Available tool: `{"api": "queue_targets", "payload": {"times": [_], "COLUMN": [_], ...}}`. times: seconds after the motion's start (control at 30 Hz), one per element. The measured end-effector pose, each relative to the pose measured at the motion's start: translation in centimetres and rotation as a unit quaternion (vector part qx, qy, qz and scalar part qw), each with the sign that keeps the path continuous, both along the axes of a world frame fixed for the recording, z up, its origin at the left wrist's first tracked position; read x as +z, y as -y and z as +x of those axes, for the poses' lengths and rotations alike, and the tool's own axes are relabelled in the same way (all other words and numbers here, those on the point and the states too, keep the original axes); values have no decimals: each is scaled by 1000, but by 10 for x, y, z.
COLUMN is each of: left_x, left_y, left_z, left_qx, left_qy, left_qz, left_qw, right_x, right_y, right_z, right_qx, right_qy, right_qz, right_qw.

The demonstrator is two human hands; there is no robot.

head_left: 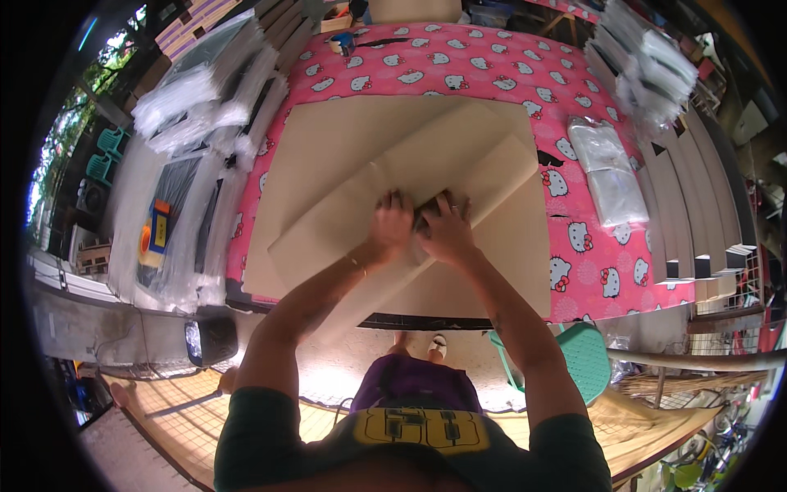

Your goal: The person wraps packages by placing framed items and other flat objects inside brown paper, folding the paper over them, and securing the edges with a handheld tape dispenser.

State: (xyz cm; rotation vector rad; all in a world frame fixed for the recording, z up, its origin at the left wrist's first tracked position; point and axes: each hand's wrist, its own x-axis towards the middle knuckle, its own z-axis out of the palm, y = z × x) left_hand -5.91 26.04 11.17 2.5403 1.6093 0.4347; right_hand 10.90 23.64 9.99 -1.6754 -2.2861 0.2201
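A large sheet of brown paper (344,139) lies flat on a table covered with a pink cartoon-cat cloth (459,66). On top of it a second brown sheet (459,164) is folded over diagonally around something dark, which shows only as a sliver (423,215) between my hands. My left hand (392,223) presses down on the folded paper just left of that sliver. My right hand (447,230), with a ring on one finger, presses the fold beside it. The two hands touch each other.
Stacks of clear plastic-wrapped packs (209,90) stand at the table's left, more (648,61) at the back right, and a pile of clear bags (611,168) lies on the right. Flat grey boards (697,205) line the right edge. A teal plastic chair (586,357) stands below the table.
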Motion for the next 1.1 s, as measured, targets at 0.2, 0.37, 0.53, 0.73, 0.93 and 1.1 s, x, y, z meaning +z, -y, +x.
{"api": "queue_targets", "payload": {"times": [0.2, 0.37, 0.53, 0.73, 0.93, 1.1], "left_x": [61, 42, 27, 24, -10, -7], "left_y": [-19, -14, -15, -1, 35, 146], "left_z": [6, 0, 2, 16, 2, -82], "left_qx": [78, -67, -135, -181, -25, 107], "left_qy": [82, -79, -143, -138, -3, -2], "left_qz": [-19, -9, -31, 82, 138, -66], "left_qw": [993, 995, 980, 970, 990, 992], "right_x": [4, -5, -8, -27, -31, -27], "right_y": [7, 10, 10, 7, 11, 7], "right_z": [6, -2, -1, 3, 8, 16], "right_qx": [11, 16, 14, -19, 59, 51], "right_qy": [-7, -36, -58, -254, -149, -145], "right_qz": [28, 96, 56, 222, 182, 194], "right_qw": [1000, 995, 997, 941, 970, 969]}}
